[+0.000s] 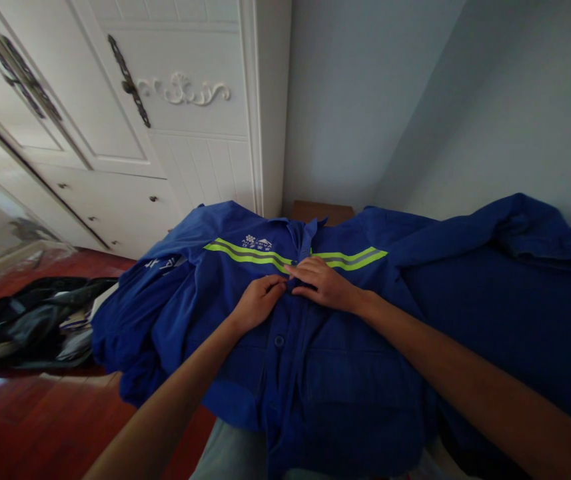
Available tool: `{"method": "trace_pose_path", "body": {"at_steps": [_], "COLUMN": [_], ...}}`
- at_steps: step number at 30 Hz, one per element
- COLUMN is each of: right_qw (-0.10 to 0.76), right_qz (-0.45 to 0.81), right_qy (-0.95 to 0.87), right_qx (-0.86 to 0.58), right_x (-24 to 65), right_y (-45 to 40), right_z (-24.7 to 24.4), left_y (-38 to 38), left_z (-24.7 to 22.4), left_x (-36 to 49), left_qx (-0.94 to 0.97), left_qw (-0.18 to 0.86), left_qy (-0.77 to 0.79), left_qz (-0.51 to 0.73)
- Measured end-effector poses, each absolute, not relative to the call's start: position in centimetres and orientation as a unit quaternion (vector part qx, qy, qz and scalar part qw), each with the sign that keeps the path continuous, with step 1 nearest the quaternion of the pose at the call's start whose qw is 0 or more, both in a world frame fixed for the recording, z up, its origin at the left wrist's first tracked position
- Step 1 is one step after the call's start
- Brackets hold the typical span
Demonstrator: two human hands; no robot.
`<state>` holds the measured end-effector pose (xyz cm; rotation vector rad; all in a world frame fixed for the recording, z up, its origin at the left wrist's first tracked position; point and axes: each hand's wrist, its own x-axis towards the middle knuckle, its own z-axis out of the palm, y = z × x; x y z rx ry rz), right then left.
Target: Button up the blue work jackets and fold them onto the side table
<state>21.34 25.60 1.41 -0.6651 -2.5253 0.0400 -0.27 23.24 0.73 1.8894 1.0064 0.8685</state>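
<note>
coat (360, 373): spread out wide in front of the person, front side up; the collar (309, 233) is at the far end and the bottom edge is close to the leg (230, 453)
front strip (275, 380): the long way runs from the collar back toward the person, almost straight, between the two sides of the coat
left hand (256, 303): at the left of the strip, just below the bright bands (250, 255); its fingers are pinched together on the edge of the cloth
right hand (329, 283): comes in from the right, over the coat; its thumb and first finger are a bit apart, with their tips at the strip; I cannot tell if they grip it
hands: close to each other, with the strip right at their tips, so neither is clearly nearer to that spot
button (279, 341): on the strip, on the person's side of both hands, and nearer to the left one; no finger touches it
under the fingers: too small and hidden to see if a button is there
</note>
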Motion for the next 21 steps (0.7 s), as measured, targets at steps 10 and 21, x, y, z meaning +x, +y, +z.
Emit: {"method": "trace_pose_path", "body": {"at_steps": [10,21], "right_qw": [0.345,0.339], "right_qz": [0.155,0.224], "right_qy": [-0.887,-0.862], "right_qx": [-0.264,-0.304], "right_x": [21.04,20.61], "right_y": [25.24,25.44], "right_z": [1.76,1.50], "left_y": [23.58,23.13], "left_z": [0.27,0.73], "left_x": [-0.42,-0.25], "left_qx": [0.694,0.716], "left_qw": [0.493,0.445], "left_qy": [0.384,0.393], "left_qz": [0.358,0.368]}}
